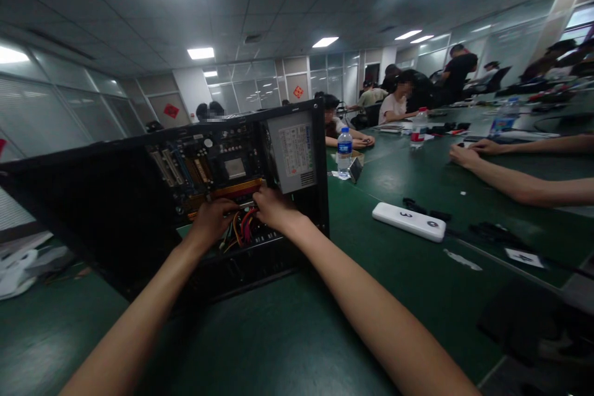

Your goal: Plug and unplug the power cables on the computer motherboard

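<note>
An open black computer case (pixel 278 257) stands upright on the green table, its inside facing me. Within it are a motherboard (pixel 218 151) with a bare silver processor square (pixel 235 167) and a grey power supply (pixel 292 154) at upper right. My left hand (pixel 211 221) and my right hand (pixel 273 205) both reach in just below the orange and red memory slots (pixel 241 188). Their fingers are closed at either end of a thin, pale strip too small to name. Colored power cables (pixel 244 227) hang beneath the fingers.
Right of the case lie a white power bank-like bar (pixel 409 221), black cables (pixel 496 235) and a numbered card (pixel 524 257). A blue-capped bottle (pixel 344 151) and a red-labelled bottle (pixel 419 129) stand farther back. Another person's forearms (pixel 520 179) rest on the table at right.
</note>
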A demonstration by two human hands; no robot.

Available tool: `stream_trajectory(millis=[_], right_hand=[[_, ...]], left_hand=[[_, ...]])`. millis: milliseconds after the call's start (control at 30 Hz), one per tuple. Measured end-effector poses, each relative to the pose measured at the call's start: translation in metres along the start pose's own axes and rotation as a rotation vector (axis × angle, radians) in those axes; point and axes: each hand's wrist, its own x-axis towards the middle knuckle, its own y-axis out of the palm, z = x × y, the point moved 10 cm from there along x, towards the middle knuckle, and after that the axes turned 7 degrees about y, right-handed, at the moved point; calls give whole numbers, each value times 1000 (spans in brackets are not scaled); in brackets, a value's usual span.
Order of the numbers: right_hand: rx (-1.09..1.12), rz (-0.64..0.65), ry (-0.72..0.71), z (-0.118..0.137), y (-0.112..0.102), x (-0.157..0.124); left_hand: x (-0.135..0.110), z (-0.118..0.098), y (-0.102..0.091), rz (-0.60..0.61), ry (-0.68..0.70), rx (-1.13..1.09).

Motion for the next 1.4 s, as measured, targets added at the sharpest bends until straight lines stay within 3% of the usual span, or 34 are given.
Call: stream_trajectory(millis=[633, 967, 1400], right_hand=[[-51, -3, -11, 3, -3, -5], [-94, 2, -54, 9, -1, -9], [-20, 16, -134, 17, 5, -10]], left_hand=[[-4, 12, 3, 62, -117, 159], [-3, 0, 3, 126, -109, 221], [-3, 1, 6, 174, -147, 268]])
